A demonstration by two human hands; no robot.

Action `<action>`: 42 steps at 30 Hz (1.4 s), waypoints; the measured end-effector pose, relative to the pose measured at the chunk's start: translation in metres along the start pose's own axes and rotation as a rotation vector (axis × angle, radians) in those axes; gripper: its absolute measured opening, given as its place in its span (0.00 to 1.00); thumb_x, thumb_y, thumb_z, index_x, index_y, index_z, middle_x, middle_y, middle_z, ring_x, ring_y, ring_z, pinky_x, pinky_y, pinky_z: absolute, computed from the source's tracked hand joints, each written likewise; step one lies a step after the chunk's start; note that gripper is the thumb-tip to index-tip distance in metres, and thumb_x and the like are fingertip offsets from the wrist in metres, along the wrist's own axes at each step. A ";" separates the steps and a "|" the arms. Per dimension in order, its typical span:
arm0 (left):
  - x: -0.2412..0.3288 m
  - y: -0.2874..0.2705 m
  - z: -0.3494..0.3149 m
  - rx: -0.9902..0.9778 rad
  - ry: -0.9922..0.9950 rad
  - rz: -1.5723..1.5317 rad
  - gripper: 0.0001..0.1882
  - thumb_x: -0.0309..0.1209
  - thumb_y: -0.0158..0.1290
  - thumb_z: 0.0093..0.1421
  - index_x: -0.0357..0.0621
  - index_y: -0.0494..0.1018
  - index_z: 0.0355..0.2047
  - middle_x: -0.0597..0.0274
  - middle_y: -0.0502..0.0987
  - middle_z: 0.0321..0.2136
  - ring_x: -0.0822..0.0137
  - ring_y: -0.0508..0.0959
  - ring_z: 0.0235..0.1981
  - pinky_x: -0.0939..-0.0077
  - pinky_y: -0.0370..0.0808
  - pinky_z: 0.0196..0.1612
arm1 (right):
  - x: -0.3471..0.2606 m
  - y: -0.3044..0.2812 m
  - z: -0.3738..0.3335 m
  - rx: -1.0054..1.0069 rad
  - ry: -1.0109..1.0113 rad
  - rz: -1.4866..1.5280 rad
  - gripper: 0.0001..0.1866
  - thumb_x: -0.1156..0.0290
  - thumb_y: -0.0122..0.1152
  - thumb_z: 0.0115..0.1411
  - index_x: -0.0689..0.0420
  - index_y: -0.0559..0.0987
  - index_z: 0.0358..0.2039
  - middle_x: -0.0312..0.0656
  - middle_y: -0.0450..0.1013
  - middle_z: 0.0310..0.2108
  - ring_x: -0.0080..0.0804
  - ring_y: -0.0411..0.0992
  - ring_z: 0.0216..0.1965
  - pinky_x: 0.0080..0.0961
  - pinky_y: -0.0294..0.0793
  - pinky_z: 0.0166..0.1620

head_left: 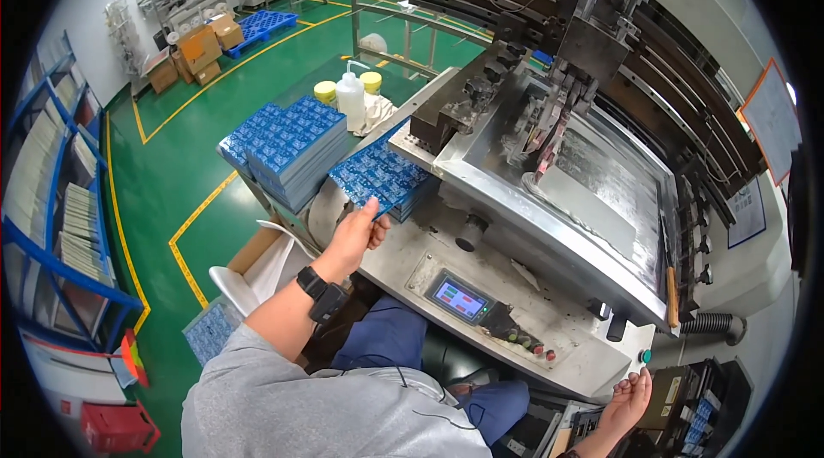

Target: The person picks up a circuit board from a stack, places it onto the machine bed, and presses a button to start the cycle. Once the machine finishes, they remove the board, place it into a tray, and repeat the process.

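Note:
With its thumb on top and its fingers curled below, my left hand (350,239) grips the near corner of a blue circuit board panel (382,173). That panel lies over a smaller stack of boards (414,203) at the machine's left side, its far end partly hidden by the dark clamp block. My right hand (628,402) is at the lower right, holding nothing, its fingers loosely bent. Its fingertips are just under a green push button (645,356) on the machine's front corner; I cannot tell whether they touch it.
Taller stacks of blue boards (296,149) stand at left, by a white squeeze bottle (350,99) and yellow-lidded jars. A screen-printing frame (592,200) with a squeegee fills the right. A wooden-handled spatula (671,291) leans on its edge. A touch panel (461,297) faces me.

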State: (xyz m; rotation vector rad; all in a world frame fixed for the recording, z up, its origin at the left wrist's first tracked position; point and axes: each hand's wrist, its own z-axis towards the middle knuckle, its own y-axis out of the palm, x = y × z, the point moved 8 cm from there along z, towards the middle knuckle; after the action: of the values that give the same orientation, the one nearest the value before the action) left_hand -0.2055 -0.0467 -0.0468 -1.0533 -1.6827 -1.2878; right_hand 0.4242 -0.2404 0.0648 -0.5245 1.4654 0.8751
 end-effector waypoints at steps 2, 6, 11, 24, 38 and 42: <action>0.010 0.015 0.000 -0.024 0.038 -0.003 0.26 0.52 0.44 0.70 0.42 0.73 0.27 0.66 0.69 0.18 0.73 0.65 0.20 0.78 0.62 0.26 | -0.006 -0.001 -0.007 -0.003 -0.036 0.020 0.15 0.67 0.52 0.70 0.63 0.72 0.52 0.36 0.72 0.33 0.19 0.68 0.28 0.16 0.68 0.32; 0.027 0.006 0.010 0.055 0.153 -0.076 0.23 0.48 0.47 0.69 0.42 0.75 0.27 0.69 0.70 0.18 0.77 0.66 0.20 0.81 0.62 0.25 | -0.005 -0.005 -0.013 0.000 -0.040 -0.014 0.15 0.67 0.52 0.70 0.64 0.71 0.52 0.36 0.71 0.34 0.19 0.67 0.29 0.16 0.68 0.33; 0.085 -0.019 0.026 0.307 0.387 -0.008 0.23 0.47 0.46 0.70 0.41 0.75 0.26 0.70 0.68 0.17 0.78 0.63 0.17 0.82 0.58 0.20 | -0.006 -0.014 -0.024 0.046 -0.038 -0.044 0.14 0.68 0.52 0.70 0.63 0.72 0.51 0.36 0.72 0.31 0.19 0.68 0.27 0.15 0.69 0.31; 0.124 0.013 0.134 0.227 0.507 -0.210 0.27 0.50 0.43 0.71 0.38 0.76 0.29 0.73 0.67 0.17 0.78 0.64 0.19 0.80 0.59 0.23 | -0.027 0.041 -0.041 -0.055 -0.067 -0.317 0.11 0.73 0.57 0.65 0.65 0.77 0.45 0.41 0.76 0.31 0.23 0.72 0.28 0.19 0.73 0.35; 0.064 0.004 0.150 0.134 0.529 -0.111 0.29 0.50 0.44 0.70 0.34 0.79 0.30 0.61 0.79 0.24 0.71 0.75 0.26 0.75 0.70 0.33 | 0.013 0.124 -0.041 -0.473 -0.208 -0.789 0.12 0.77 0.58 0.61 0.66 0.77 0.45 0.41 0.76 0.36 0.26 0.75 0.38 0.24 0.76 0.42; 0.043 0.012 0.150 0.144 0.525 -0.081 0.28 0.50 0.45 0.70 0.36 0.78 0.29 0.62 0.78 0.23 0.71 0.75 0.26 0.75 0.70 0.33 | 0.026 0.142 -0.039 -0.472 -0.383 -0.932 0.09 0.78 0.60 0.60 0.66 0.78 0.42 0.42 0.76 0.35 0.26 0.75 0.37 0.23 0.74 0.43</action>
State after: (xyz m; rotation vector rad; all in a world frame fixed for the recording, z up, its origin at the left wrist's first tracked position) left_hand -0.2231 0.1080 -0.0340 -0.5051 -1.3955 -1.3288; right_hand 0.2879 -0.1800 0.0652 -1.1911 0.5255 0.5026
